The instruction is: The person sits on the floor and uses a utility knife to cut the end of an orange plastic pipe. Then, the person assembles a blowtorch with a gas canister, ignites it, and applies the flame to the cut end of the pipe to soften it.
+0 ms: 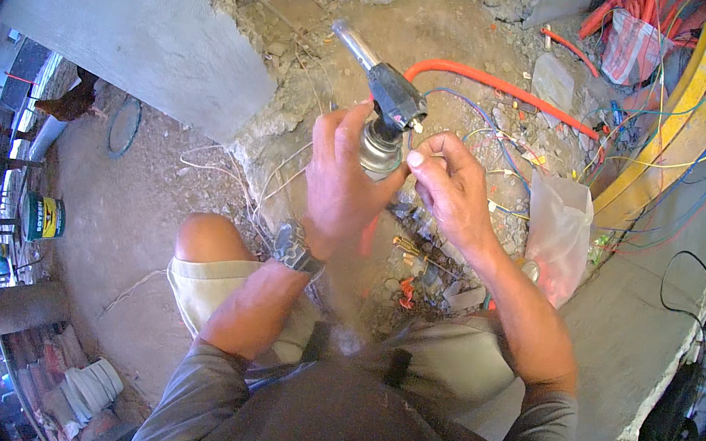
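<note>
A gas blowtorch (pixel 396 102) with a black head and a silver nozzle is tilted up and away from me. Its canister (pixel 381 150) is gripped by my left hand (pixel 343 174), which wears a watch on the wrist. Close to the pale knob on the torch's back, my right hand (pixel 455 184) has thumb and forefinger pinched together. Whatever lies between those fingertips is too small to make out. Behind the torch, an orange conduit (pixel 499 82) curves off to the right over the dirt.
A broken concrete edge (pixel 252 113) stands at left. Right of my hands lies a clear plastic bag (pixel 558 222), with loose coloured wires and a yellow curved strip (pixel 667 134) beyond. Rubble (pixel 418 263) covers the ground between my knees. A green bucket (pixel 44 218) and a chicken (pixel 69 101) are far left.
</note>
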`<state>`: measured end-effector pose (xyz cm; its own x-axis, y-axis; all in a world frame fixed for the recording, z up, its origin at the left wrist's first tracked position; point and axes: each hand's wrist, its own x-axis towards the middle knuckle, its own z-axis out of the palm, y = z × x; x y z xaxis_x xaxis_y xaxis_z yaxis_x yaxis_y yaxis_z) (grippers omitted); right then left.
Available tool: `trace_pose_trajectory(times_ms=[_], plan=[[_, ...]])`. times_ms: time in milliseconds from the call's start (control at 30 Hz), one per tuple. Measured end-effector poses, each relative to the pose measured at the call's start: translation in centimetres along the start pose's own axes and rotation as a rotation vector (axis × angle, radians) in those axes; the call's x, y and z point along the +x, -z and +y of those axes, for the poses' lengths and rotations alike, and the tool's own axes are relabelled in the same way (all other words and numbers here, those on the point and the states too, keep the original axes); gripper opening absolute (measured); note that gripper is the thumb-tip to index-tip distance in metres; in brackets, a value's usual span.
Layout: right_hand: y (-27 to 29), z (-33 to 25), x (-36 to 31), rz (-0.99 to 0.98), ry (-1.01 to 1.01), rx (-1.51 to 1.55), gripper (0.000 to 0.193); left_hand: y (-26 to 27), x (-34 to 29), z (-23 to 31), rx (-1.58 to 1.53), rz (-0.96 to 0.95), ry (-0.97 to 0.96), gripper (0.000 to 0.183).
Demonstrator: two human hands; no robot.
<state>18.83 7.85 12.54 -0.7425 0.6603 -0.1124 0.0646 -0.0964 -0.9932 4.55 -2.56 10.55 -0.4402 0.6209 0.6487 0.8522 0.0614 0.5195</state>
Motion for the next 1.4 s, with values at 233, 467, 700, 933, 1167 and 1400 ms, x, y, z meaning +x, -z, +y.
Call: trace_pose_trajectory(times_ms=[233, 467, 700, 933, 1167, 1400], plan=[[-0.3, 0.1, 0.0, 0.065, 0.135, -0.035, 0.02, -0.3, -0.6, 0.5, 0.01, -0.007, 0.028, 0.087], [-0.5, -0.7, -0.7, 0.084, 0.243, -0.066, 0.021, -0.1, -0.9, 1.3, -0.009, -0.027, -0.007, 0.088], [-0.2, -0.9, -1.3, 0.031, 0.131, 0.021, 0.021, -0.1, -1.2, 1.7, -0.017, -0.032, 0.015, 0.091], [-0.7, -0.2, -1.9, 0.084, 0.127, -0.028, 0.024, 0.4, -1.5, 1.8, -0.024, -0.021, 0.0, 0.094], [-0.6, -1.5, -2.0, 0.055, 0.109, 0.152, 0.026, 0.7, -1.6, 1.7, -0.035, -0.016, -0.008, 0.094], [-0.2, -0.4, -1.8, 0.101, 0.141, -0.122, 0.028, 0.6, -1.9, 1.2, -0.089, -0.005, -0.056, 0.093]])
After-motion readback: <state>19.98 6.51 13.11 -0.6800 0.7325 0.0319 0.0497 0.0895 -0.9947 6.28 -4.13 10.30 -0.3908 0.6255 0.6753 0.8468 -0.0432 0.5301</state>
